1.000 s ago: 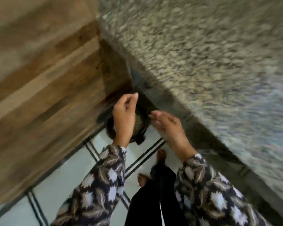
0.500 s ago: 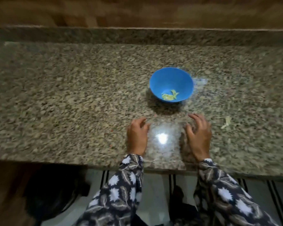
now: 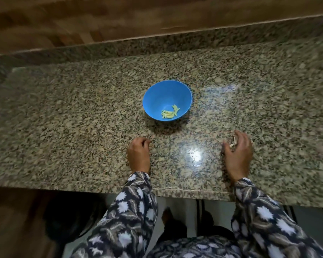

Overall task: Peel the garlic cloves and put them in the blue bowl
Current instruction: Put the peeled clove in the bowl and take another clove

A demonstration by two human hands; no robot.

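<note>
Cloves: a few peeled garlic cloves (image 3: 169, 113) lie in the blue bowl (image 3: 157, 95), mid-counter.
Change: the right hand (image 3: 238, 155) has slid right onto a pale piece (image 3: 233, 142), which I take for the next clove or its skin.
Right grip: fingers curl over that piece; whether they grip it or only cover it, I cannot tell.
Left hand (image 3: 139, 155): resting, loosely curled, nothing seen in it.
Room: nothing stands on the counter (image 3: 63, 127) between the right hand and the bowl, and the near edge runs just behind both wrists.
</note>
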